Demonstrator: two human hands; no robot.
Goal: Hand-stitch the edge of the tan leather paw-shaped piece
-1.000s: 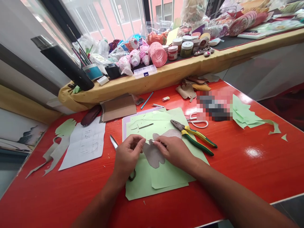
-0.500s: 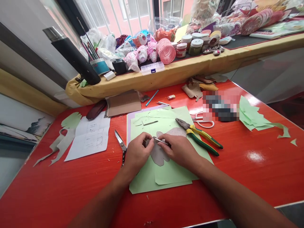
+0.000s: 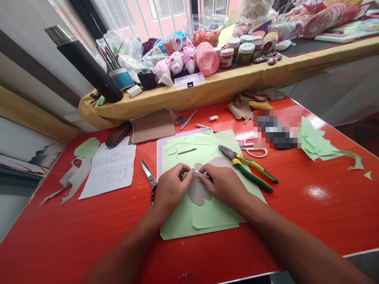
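Observation:
My left hand point(image 3: 171, 189) and my right hand point(image 3: 225, 184) meet over a grey paper cut-out point(image 3: 197, 192) that lies on light green sheets point(image 3: 207, 215) on the red table point(image 3: 310, 213). The left hand's fingers are pinched on the cut-out's top edge. A thin metal pin-like tool point(image 3: 199, 174) is gripped in the right hand's fingers, its tip at the same edge. Green and yellow handled pliers point(image 3: 248, 168) lie just right of the right hand. Dark scissors point(image 3: 149, 180) lie just left of the left hand.
White-handled scissors point(image 3: 252, 148) and green paper scraps point(image 3: 316, 144) lie to the right. A sketched white sheet point(image 3: 111, 169) and leaf-shaped cut-outs point(image 3: 78, 167) lie left. A brown card point(image 3: 152, 126) sits behind. The yellow sill point(image 3: 225, 85) carries jars, pink craft items and a black tube point(image 3: 89, 69).
The view has shifted slightly, so the table's things sit a little differently in frame. Both hands have drawn closer together over the grey cut-out, the metal tool staying in the right hand.

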